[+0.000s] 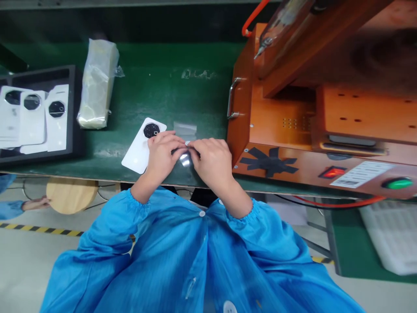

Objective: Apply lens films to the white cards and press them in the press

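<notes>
My left hand (165, 154) and my right hand (212, 161) meet at the fingertips over the green bench, both closed in a pinch. What they pinch is small and mostly hidden by the fingers. Just below the fingertips a small shiny piece (185, 160) catches the light; whether it is held or lies on the bench, I cannot tell. Beside my left hand lies a white phone back cover (139, 150) with a black round camera area, partly behind the fingers. A translucent strip of film (185, 129) rests just beyond the fingertips.
On the left a black tray (76, 113) holds several white phone back covers (33, 117). Near it stands a plastic-wrapped block (99, 82). An orange machine (243, 108) with a lit red switch and green button fills the right. Another person's hand touches a wooden stool (71, 195).
</notes>
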Available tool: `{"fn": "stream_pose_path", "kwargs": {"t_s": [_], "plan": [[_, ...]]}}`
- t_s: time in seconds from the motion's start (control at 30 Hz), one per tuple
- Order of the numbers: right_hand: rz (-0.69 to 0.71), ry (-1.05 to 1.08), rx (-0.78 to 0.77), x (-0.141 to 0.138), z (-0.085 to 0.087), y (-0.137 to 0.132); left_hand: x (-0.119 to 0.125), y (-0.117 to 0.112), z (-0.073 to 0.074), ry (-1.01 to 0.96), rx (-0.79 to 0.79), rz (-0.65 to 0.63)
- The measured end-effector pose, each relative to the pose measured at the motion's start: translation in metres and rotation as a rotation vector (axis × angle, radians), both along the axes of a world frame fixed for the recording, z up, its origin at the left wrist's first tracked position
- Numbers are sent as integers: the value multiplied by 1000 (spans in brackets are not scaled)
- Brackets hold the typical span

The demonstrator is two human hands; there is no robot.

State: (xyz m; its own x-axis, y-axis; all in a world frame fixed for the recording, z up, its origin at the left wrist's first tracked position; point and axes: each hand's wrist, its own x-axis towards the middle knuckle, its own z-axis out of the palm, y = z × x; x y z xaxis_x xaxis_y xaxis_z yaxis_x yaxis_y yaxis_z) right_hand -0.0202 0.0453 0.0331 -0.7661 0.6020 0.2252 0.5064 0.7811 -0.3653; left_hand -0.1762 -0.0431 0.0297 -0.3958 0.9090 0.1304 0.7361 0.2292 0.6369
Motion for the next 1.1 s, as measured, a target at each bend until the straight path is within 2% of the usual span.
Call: {"fn": "stream_pose_path", "kwargs": {"t_s": [0.13, 0.27, 0.4, 0.6, 0.87, 1.0, 1.1], "plan": [[36, 93, 62, 6, 0, -5, -1, -1, -2, 41, 16, -28], [45, 164, 128, 15, 6, -12, -2, -4, 1, 64, -15, -57], [20, 152, 63, 18, 10, -12, -1, -6, 3, 59, -15, -69], [67, 55, -69, 0, 0, -2, -3, -5, 0, 34, 6, -30], [70, 49, 7, 3, -7, 1, -4, -6, -6, 69, 27, -47], [62, 67, 28, 9, 1, -5, -4, -10, -2, 72, -4, -111], [51, 125, 45, 18, 19, -12, -2, -14, 1, 91, -52, -195]]}}
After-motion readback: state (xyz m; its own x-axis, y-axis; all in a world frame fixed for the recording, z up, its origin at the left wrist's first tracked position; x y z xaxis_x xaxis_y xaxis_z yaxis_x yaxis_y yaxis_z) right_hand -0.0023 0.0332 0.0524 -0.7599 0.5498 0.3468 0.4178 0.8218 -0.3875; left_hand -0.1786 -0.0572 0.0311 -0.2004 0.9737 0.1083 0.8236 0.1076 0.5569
